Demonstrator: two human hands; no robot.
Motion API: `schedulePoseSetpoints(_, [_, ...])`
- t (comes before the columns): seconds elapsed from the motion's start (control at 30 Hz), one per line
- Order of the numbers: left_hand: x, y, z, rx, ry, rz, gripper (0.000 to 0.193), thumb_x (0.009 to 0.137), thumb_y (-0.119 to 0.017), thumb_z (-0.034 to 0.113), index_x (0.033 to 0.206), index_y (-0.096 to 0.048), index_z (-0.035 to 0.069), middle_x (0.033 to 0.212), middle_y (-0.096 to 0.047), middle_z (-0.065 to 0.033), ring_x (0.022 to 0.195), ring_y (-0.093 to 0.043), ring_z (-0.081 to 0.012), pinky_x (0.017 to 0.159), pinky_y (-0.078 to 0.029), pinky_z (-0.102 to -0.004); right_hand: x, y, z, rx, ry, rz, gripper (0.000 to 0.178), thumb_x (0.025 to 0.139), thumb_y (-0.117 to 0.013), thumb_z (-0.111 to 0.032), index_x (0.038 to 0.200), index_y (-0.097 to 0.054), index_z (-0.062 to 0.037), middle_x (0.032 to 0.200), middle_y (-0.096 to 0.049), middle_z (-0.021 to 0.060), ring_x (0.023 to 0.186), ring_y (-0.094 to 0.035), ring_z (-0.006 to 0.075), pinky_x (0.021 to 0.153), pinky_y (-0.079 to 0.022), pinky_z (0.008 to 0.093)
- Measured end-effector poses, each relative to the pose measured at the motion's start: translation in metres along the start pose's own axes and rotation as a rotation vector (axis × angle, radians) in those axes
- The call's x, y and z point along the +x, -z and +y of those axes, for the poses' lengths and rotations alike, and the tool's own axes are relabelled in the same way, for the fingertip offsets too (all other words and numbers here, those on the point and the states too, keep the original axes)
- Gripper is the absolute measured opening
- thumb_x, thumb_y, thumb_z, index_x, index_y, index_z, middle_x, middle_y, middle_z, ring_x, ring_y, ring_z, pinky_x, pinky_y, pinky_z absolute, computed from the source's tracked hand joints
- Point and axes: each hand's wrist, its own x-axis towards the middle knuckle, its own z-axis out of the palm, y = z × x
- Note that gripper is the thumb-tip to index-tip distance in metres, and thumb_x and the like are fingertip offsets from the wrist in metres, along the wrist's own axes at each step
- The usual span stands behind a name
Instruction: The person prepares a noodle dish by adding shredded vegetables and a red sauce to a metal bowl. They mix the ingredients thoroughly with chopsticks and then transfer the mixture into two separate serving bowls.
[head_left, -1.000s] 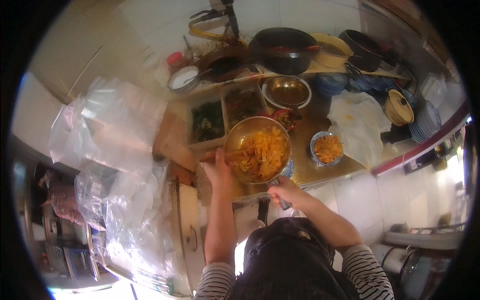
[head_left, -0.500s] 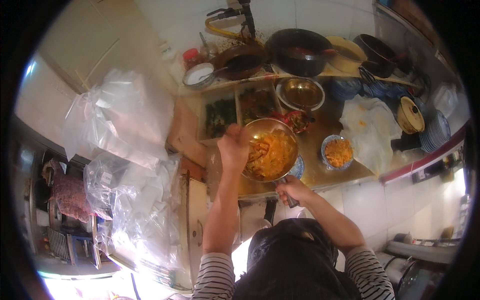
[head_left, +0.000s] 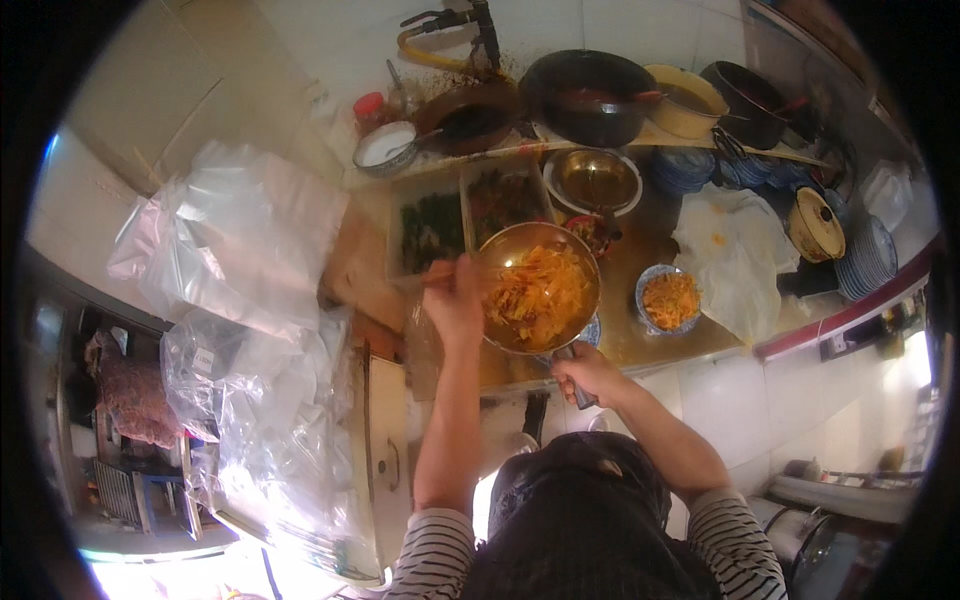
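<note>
My right hand [head_left: 587, 375] is wrapped round the dark handle of a frying pan [head_left: 512, 243], which is held above the counter. Orange-yellow shredded food [head_left: 545, 300] covers much of the pan's inside. My left hand [head_left: 456, 305], slightly blurred, is closed on chopsticks [head_left: 512, 268] whose tips reach into the food from the pan's left side. Partly hidden beneath the pan's lower right is a blue-and-white dish [head_left: 592, 331]. To the right of the pan, a patterned bowl [head_left: 641, 302] holds similar orange shreds [head_left: 672, 300].
Trays of green [head_left: 432, 228] and dark red food sit behind the pan, near a metal bowl [head_left: 600, 178]. Pots, including a large black one [head_left: 585, 100], line the back shelf. A white cloth [head_left: 735, 265] lies right; plastic bags [head_left: 240, 240] are piled left.
My left hand has moved slightly left and down, turning so the chopsticks lie flatter across the pan. The food has shifted toward the pan's right; my right hand keeps the handle.
</note>
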Motion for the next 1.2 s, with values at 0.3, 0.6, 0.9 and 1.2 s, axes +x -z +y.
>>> schedulePoseSetpoints(0.3, [-0.013,-0.018,0.061,0.315,-0.433,-0.526,0.010,0.083,-0.064,0.008,0.083,-0.060,-0.001,0.068,-0.059,-0.0042,0.062,-0.052,-0.0078,0.056,-0.043,-0.0239,-0.019,-0.005,-0.015,-0.024,-0.030,-0.128,0.012,0.073,-0.055,-0.002,0.081,-0.045,-0.0014,0.059,-0.045,0.0047,0.045,-0.046,0.0125,0.037,-0.040,0.0284])
schedulePoseSetpoints(0.6, [0.004,-0.042,0.085,0.347,-0.411,-0.847,0.015,0.081,-0.066,0.010,0.077,-0.060,-0.003,0.070,-0.062,-0.0054,0.063,-0.056,-0.0102,0.058,-0.045,-0.0244,-0.029,-0.002,-0.021,-0.055,-0.031,-0.266,0.018,0.074,-0.054,-0.002,0.089,-0.046,-0.0020,0.059,-0.044,0.0046,0.044,-0.043,0.0115,0.037,-0.038,0.0261])
schedulePoseSetpoints(0.9, [0.043,-0.052,0.084,0.453,-0.158,-0.960,0.024,0.083,-0.063,0.025,0.075,-0.058,0.004,0.056,-0.051,-0.0033,0.054,-0.049,-0.0125,0.054,-0.041,-0.0285,-0.028,0.001,-0.016,0.029,-0.163,-0.267,0.016,0.074,-0.054,-0.002,0.088,-0.046,-0.0047,0.059,-0.044,0.0037,0.044,-0.042,0.0100,0.037,-0.036,0.0253])
schedulePoseSetpoints(1.2, [0.093,-0.053,0.057,0.531,-0.244,-0.897,0.027,0.086,-0.060,0.028,0.073,-0.055,0.005,0.058,-0.052,-0.0005,0.053,-0.050,-0.0098,0.050,-0.041,-0.0279,-0.024,0.009,-0.008,-0.014,-0.179,-0.271,0.013,0.074,-0.055,-0.004,0.084,-0.046,-0.0054,0.058,-0.044,0.0029,0.042,-0.040,0.0092,0.036,-0.034,0.0246])
